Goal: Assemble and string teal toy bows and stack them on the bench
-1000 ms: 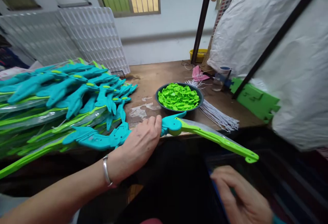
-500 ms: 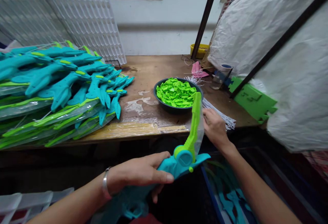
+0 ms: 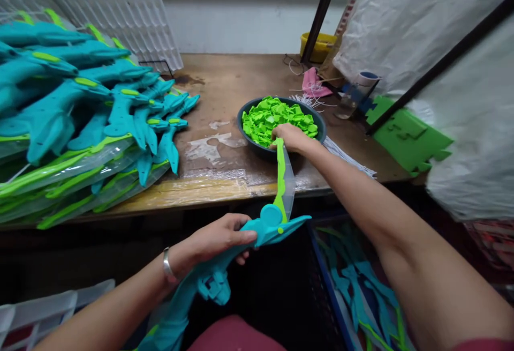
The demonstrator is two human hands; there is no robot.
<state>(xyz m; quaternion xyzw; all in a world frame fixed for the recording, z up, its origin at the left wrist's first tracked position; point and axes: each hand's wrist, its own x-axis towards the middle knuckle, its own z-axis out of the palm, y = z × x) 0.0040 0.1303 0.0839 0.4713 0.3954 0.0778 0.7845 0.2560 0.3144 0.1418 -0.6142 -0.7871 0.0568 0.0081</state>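
My left hand (image 3: 217, 241) grips a teal plastic toy (image 3: 263, 228) by its body, below the table's front edge. A lime green blade (image 3: 280, 179) in a clear sleeve rises from the toy toward the bowl. My right hand (image 3: 291, 136) reaches into a dark bowl (image 3: 249, 144) of small lime green plastic pieces (image 3: 273, 115), fingers curled down among them. What they pinch is hidden.
A big pile of teal and green toys in clear bags (image 3: 80, 120) covers the wooden table (image 3: 225, 83) at left. White ties (image 3: 345, 155) lie right of the bowl. A green flat part (image 3: 405, 136), white sacks (image 3: 421, 29), a yellow tub (image 3: 317, 43) and a crate of toys (image 3: 353, 281) stand right.
My left hand pulled the toy off the table down toward my lap, turning its blade upright. My right hand rose from below, passed the white ties and reached into the bowl.
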